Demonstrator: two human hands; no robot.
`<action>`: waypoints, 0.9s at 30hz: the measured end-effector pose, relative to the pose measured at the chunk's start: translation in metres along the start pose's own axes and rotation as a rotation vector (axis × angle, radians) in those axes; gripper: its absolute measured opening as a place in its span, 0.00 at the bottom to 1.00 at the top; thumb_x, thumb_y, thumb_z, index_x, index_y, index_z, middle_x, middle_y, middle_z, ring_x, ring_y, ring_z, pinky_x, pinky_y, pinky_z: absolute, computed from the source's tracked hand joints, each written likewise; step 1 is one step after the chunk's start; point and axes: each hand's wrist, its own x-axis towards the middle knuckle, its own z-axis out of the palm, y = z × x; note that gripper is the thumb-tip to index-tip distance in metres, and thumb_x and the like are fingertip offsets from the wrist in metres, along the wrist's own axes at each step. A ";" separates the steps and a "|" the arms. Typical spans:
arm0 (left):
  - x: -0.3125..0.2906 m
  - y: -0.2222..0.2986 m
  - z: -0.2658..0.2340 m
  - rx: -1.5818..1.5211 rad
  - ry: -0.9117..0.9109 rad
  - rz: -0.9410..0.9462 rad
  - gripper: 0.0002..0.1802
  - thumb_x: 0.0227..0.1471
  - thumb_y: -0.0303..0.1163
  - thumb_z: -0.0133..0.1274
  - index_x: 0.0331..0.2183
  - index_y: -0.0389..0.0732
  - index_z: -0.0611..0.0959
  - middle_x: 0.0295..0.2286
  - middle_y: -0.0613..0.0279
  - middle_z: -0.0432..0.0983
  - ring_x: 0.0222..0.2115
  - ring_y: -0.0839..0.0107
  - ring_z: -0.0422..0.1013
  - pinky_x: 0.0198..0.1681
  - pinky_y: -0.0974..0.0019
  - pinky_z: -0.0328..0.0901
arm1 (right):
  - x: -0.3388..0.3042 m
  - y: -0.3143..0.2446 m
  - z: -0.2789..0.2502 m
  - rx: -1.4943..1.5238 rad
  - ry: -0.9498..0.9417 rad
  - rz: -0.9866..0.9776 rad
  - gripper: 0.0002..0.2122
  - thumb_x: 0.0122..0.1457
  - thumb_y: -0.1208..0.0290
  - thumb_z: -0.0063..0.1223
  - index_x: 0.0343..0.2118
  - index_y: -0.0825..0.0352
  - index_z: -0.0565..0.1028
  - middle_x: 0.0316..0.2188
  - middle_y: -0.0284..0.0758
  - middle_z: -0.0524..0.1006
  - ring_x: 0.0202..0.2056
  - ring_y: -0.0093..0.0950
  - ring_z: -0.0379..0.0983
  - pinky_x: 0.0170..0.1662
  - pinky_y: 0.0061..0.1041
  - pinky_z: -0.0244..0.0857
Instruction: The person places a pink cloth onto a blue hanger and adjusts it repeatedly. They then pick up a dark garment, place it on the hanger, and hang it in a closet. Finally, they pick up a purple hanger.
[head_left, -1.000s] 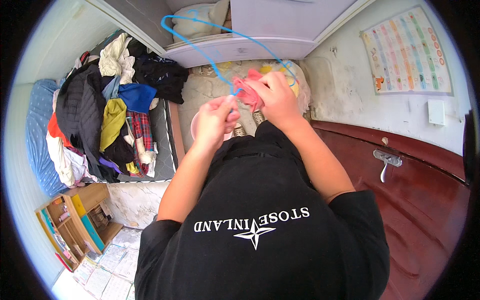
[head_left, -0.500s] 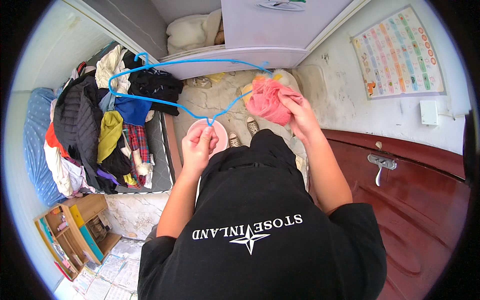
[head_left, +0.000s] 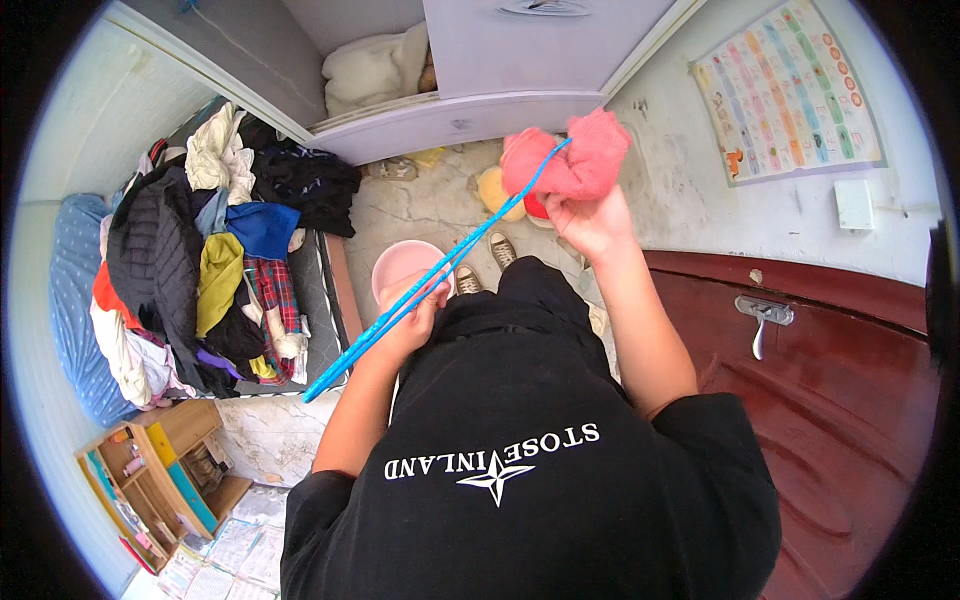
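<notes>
Hanger (head_left: 370, 336), thin and blue, was tilted almost edge-on, so it looked like a couple of strands slanting from upper right down to lower left through the middle of the frame. Left grip (head_left: 418, 318) was closed around it a bit left of center, though part of the hand was hidden behind the hanger. Right grip (head_left: 598, 228) was pinched on a fluffy pink cloth (head_left: 575, 165) right of center near the top. Couldn't tell if that was a towel or some small garment.

My read: the step in hand was getting the cloth and hanger together, since the hanger's upper end lay right across the cloth. Next move probably called for holding the hanger steady with the left while the right spread the cloth along it, because it looked bunched up and could slide off.

As for where stuff sat, the cloth bulged up above the right fingers, and the hanger ran past the left ones with its far end sticking out lower left. Pink basin (head_left: 402, 262) was on the floor just beyond the left grip, and a messy clothes pile (head_left: 205, 250) covered the bed (head_left: 328, 300) at left.
</notes>
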 end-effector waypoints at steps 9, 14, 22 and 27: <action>0.014 0.014 -0.005 0.148 -0.164 0.008 0.11 0.66 0.32 0.52 0.38 0.35 0.84 0.29 0.50 0.82 0.32 0.59 0.81 0.40 0.60 0.72 | 0.008 0.017 0.030 -0.376 -0.038 -0.134 0.21 0.70 0.62 0.53 0.60 0.69 0.68 0.60 0.45 0.71 0.58 0.38 0.74 0.61 0.38 0.74; 0.020 0.010 0.003 0.020 -0.159 -0.147 0.20 0.72 0.39 0.45 0.31 0.37 0.80 0.25 0.57 0.78 0.27 0.66 0.75 0.34 0.63 0.69 | 0.001 0.014 0.056 -0.302 -0.140 -0.058 0.22 0.69 0.62 0.56 0.60 0.67 0.69 0.61 0.44 0.72 0.60 0.39 0.72 0.63 0.38 0.73; 0.025 -0.038 0.016 -0.178 -0.155 -0.140 0.21 0.73 0.40 0.42 0.30 0.38 0.76 0.23 0.62 0.71 0.25 0.71 0.68 0.32 0.63 0.65 | -0.017 0.044 0.059 -0.085 -0.259 -0.007 0.25 0.66 0.60 0.61 0.62 0.61 0.68 0.62 0.32 0.72 0.60 0.33 0.72 0.62 0.37 0.73; 0.041 -0.016 0.028 -0.050 -0.100 -0.028 0.19 0.72 0.39 0.43 0.31 0.38 0.74 0.23 0.61 0.69 0.25 0.69 0.67 0.32 0.63 0.65 | -0.018 0.050 0.072 -0.174 -0.200 -0.051 0.24 0.67 0.61 0.60 0.62 0.62 0.68 0.60 0.33 0.73 0.59 0.31 0.72 0.62 0.37 0.73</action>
